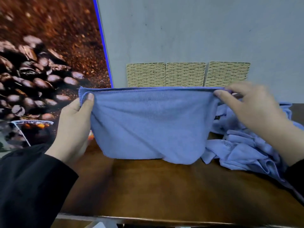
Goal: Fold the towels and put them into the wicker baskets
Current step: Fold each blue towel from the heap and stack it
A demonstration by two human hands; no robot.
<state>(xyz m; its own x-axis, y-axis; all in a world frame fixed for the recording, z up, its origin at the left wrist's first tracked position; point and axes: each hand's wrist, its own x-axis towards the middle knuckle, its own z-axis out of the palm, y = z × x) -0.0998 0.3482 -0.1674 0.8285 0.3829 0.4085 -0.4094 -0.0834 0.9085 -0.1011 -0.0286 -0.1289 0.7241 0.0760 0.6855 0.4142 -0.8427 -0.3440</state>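
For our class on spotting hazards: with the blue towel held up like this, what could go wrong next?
1. The blue microfibre towel, pinched only at its top corners by the left hand and right hand, may sag and fold unevenly.
2. Its lower edge might catch the heap of crumpled blue towels beside it.

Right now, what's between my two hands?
In the head view, a blue towel stretches between the left hand and right hand, each pinching a top corner. The baskets stand behind it.
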